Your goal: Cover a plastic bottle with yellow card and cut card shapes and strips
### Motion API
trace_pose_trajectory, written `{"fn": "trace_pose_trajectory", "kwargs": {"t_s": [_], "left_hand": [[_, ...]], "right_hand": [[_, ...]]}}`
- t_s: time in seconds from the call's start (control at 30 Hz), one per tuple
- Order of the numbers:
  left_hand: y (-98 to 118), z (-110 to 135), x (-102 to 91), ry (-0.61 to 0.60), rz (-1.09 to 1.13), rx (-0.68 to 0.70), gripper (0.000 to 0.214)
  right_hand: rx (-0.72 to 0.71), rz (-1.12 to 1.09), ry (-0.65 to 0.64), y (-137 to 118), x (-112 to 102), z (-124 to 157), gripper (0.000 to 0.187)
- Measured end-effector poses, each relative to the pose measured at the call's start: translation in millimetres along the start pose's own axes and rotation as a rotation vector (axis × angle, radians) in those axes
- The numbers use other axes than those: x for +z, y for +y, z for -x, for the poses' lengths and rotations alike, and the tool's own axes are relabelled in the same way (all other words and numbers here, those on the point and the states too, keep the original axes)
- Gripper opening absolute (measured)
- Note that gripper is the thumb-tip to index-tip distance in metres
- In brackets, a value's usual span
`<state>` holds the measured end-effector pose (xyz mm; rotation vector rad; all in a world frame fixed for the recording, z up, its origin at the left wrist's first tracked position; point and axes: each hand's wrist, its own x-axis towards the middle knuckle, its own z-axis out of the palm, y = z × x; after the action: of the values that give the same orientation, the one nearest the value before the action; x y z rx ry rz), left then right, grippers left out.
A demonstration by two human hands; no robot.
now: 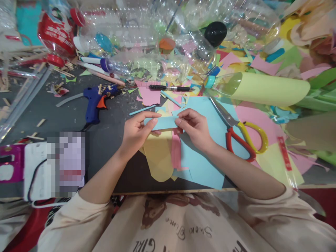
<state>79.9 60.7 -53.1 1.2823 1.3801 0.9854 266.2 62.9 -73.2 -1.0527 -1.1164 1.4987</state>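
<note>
Between my two hands is a small strip of light blue paper (165, 123), held level above the table. My left hand (138, 129) pinches its left end, thumb on top. At the right end, the thumb and fingers of my right hand (194, 126) close on the paper. Beneath lie a yellow paper piece (159, 157) with a rounded end, a pink paper strip (176, 150) and a large light blue sheet (203, 150). Thin rolled blue paper sticks (143, 110) rest just beyond my hands. Scissors (236, 129) with red and yellow handles lie right of my right hand.
A blue glue gun (91, 103) lies to the left, near a power strip (35, 171). A black pen (170, 88) sits beyond my hands. Clear plastic bottles (126, 24) crowd the back; a bottle wrapped in yellow paper (270, 88) lies at right among coloured scraps.
</note>
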Motion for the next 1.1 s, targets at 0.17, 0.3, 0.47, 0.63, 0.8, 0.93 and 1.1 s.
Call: {"fn": "trace_pose_trajectory", "kwargs": {"t_s": [0.17,0.3,0.47,0.63,0.8,0.93,1.1], "left_hand": [[-1.3,0.9,0.3,-0.013,-0.036,0.030,0.020],[-2.8,1.0,0.6,-0.028,-0.023,0.039,0.019],[-3.3,0.4,0.9,-0.004,-0.019,0.036,0.020],[-2.9,0.0,0.6,0.044,-0.027,0.050,0.020],[-4.5,0.3,0.6,0.059,-0.047,0.043,0.021],[-6.0,0.4,0.9,0.039,-0.035,0.042,0.023],[-5.1,0.4,0.9,0.045,-0.037,0.058,0.020]], "right_hand": [[-0.045,-0.016,0.000,-0.8,0.1,0.4,0.029],[-0.055,-0.023,0.030,0.6,-0.9,0.3,0.025],[-0.001,0.024,0.000,-0.6,-2.1,0.0,0.030],[-0.008,0.014,-0.035,-2.5,-0.1,0.2,0.041],[0.010,0.061,-0.017,-0.4,1.0,1.1,0.047],[0.020,0.083,-0.004,0.4,0.2,1.2,0.048],[0.006,0.079,-0.059,-1.8,0.2,1.6,0.048]]}}
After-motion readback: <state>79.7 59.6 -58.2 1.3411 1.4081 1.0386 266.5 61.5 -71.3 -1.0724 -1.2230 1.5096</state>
